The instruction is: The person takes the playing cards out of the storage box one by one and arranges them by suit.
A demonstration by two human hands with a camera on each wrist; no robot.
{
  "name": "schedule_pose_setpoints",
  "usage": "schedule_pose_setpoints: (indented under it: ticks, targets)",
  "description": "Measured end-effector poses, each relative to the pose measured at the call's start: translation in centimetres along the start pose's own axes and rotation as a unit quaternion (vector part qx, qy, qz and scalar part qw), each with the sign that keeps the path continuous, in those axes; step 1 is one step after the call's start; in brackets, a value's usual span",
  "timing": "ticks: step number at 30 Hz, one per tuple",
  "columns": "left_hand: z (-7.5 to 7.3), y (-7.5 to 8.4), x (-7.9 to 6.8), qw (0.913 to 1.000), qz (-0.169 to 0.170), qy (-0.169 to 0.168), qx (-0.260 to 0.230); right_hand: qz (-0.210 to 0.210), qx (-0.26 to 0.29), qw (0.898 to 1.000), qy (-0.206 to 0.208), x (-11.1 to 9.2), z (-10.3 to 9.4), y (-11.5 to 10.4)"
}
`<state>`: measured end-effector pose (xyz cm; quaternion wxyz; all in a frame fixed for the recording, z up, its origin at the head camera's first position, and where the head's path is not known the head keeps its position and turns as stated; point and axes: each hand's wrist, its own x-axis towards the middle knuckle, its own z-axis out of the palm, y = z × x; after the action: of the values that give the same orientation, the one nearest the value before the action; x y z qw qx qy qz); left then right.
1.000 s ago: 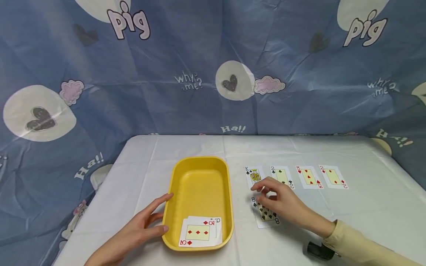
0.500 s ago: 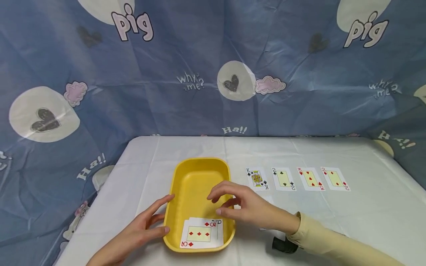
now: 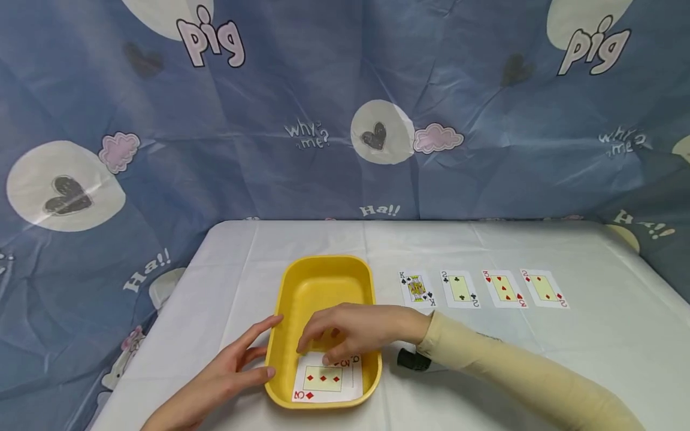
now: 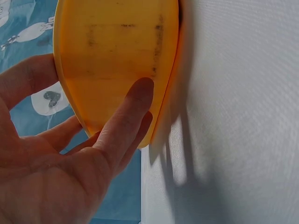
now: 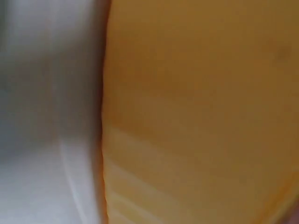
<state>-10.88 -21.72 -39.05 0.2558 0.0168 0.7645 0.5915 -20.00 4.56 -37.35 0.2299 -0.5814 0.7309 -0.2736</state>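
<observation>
A yellow tray [image 3: 274, 359] stands on the table with playing cards [image 3: 323, 392] lying at its near end, a three of diamonds on top. My left hand [image 3: 223, 377] lies along the tray's left side, fingertips at the rim and wall. In the left wrist view, the fingers [image 4: 126, 109] are extended against the tray's wall. My right hand [image 3: 353, 329] is inside the tray, bent fingers and thumb pointing down at the cards' far edge. A red mark shows in the gap below the fingers; I cannot tell whether they pinch a card.
Right of the tray lie a king of spades [image 3: 417, 290], two of clubs [image 3: 460, 290], three of hearts [image 3: 504, 289] and two of diamonds [image 3: 544, 289] in a row. The right forearm covers a card in front of them. A patterned blue cloth [image 3: 329, 191] hangs behind the table.
My right hand has moved left from over the eight of spades into the tray, down to the cards. The left hand stays at the tray's side.
</observation>
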Motion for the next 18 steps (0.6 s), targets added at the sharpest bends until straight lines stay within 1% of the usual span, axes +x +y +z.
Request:
schedule_pose_setpoints:
  ticks: [3, 6, 9, 13, 15, 18]
  targets:
    - [0.0, 0.0, 0.0, 1.0, 0.002, -0.004, -0.001, 0.005, -0.018, 0.998, -0.053, 1.1, -0.3, 0.6]
    - [-0.1, 0.0, -0.1, 0.9999, 0.009, -0.013, -0.001, 0.019, -0.028, 0.994, -0.101, 1.9, -0.1, 0.9]
    - [-0.2, 0.1, -0.1, 0.9997, 0.016, -0.017, 0.0, 0.028, -0.062, 0.989, -0.134, 2.6, 0.0, 0.8]
    - [-0.3, 0.2, -0.2, 0.9997, 0.019, -0.017, -0.001, 0.036, -0.106, 0.983, -0.146, 3.2, 0.1, 0.4]
    - [-0.3, 0.2, -0.2, 0.9998, 0.016, -0.016, -0.003, 0.042, -0.114, 0.982, -0.143, 3.3, 0.1, 0.3]
    - [-0.3, 0.2, -0.3, 0.9998, 0.011, -0.014, -0.007, 0.051, -0.109, 0.983, -0.137, 3.2, 0.2, 0.3]
